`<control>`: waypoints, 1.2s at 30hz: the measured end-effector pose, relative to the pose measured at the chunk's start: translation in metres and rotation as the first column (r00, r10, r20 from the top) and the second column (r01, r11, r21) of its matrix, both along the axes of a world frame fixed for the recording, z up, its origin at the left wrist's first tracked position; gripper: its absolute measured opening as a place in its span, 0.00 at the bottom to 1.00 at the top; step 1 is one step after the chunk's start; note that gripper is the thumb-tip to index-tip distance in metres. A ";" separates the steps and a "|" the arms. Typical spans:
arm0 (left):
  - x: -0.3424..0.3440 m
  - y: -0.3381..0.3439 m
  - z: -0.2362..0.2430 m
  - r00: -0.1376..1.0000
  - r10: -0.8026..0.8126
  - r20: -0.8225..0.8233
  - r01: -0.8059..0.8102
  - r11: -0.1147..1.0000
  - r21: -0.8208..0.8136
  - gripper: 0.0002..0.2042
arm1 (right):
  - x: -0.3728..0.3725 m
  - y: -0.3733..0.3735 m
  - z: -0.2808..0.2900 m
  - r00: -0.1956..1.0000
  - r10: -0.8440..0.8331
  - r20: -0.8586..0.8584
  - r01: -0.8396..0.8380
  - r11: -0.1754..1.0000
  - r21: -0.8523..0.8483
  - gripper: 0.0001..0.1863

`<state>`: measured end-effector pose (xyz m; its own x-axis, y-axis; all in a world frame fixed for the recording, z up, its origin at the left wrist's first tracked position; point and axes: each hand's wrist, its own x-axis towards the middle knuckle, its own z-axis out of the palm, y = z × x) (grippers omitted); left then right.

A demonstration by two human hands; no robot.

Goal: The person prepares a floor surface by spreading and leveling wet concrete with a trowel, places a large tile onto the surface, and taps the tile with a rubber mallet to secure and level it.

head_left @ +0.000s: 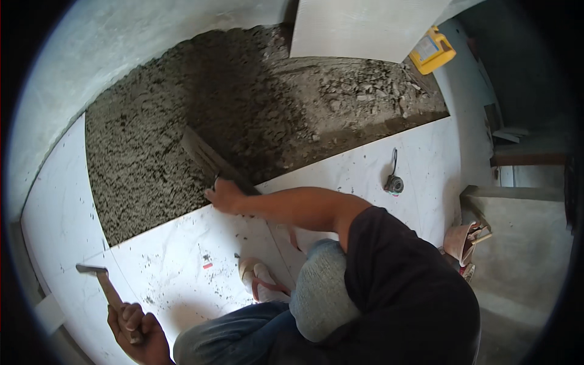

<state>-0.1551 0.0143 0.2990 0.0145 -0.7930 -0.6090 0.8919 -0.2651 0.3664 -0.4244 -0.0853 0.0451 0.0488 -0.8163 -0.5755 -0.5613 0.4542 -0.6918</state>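
My left hand (139, 331), at the lower left, is wrapped round the wooden handle of a hammer (111, 292). Its metal head is raised over the white tiles. My right hand (226, 196) reaches forward and grips the near end of a long, flat, mortar-coated straightedge (213, 159). That bar lies slanted across the wet grey mortar bed (143, 161), its near end by the tile edge. My right fingers are partly hidden by the hand itself.
White marbled tiles (164, 258) with mortar crumbs border the bed. A tape measure (394, 182) rests on them at right. A large pale tile (359, 27) and a yellow jug (433, 52) stand at the back. A bucket with tools (457, 240) sits far right.
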 end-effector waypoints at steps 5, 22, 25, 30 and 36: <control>-0.021 -0.005 0.019 0.980 -0.144 -0.138 0.128 0.985 -0.119 0.16 | -0.165 0.000 0.027 0.987 0.053 0.150 -0.047 0.998 -0.048 0.26; -0.023 -0.058 -0.009 0.884 0.205 0.420 -0.360 0.872 0.332 0.08 | -0.728 0.044 -0.072 0.328 -0.382 -0.864 0.818 0.573 0.057 0.35; -0.040 -0.071 -0.010 0.908 0.159 0.387 -0.288 0.908 0.304 0.07 | -0.714 0.032 -0.073 0.242 -0.615 -0.751 0.786 0.578 -0.220 0.33; -0.062 -0.085 -0.011 0.933 0.099 0.345 -0.205 0.937 0.284 0.07 | -0.672 -0.007 -0.060 0.522 -0.517 -0.679 0.498 0.830 -0.249 0.30; -0.070 -0.085 -0.005 0.962 0.031 0.270 -0.091 0.972 0.216 0.07 | -0.549 -0.040 -0.047 0.769 -0.202 -0.607 0.240 0.971 -0.020 0.28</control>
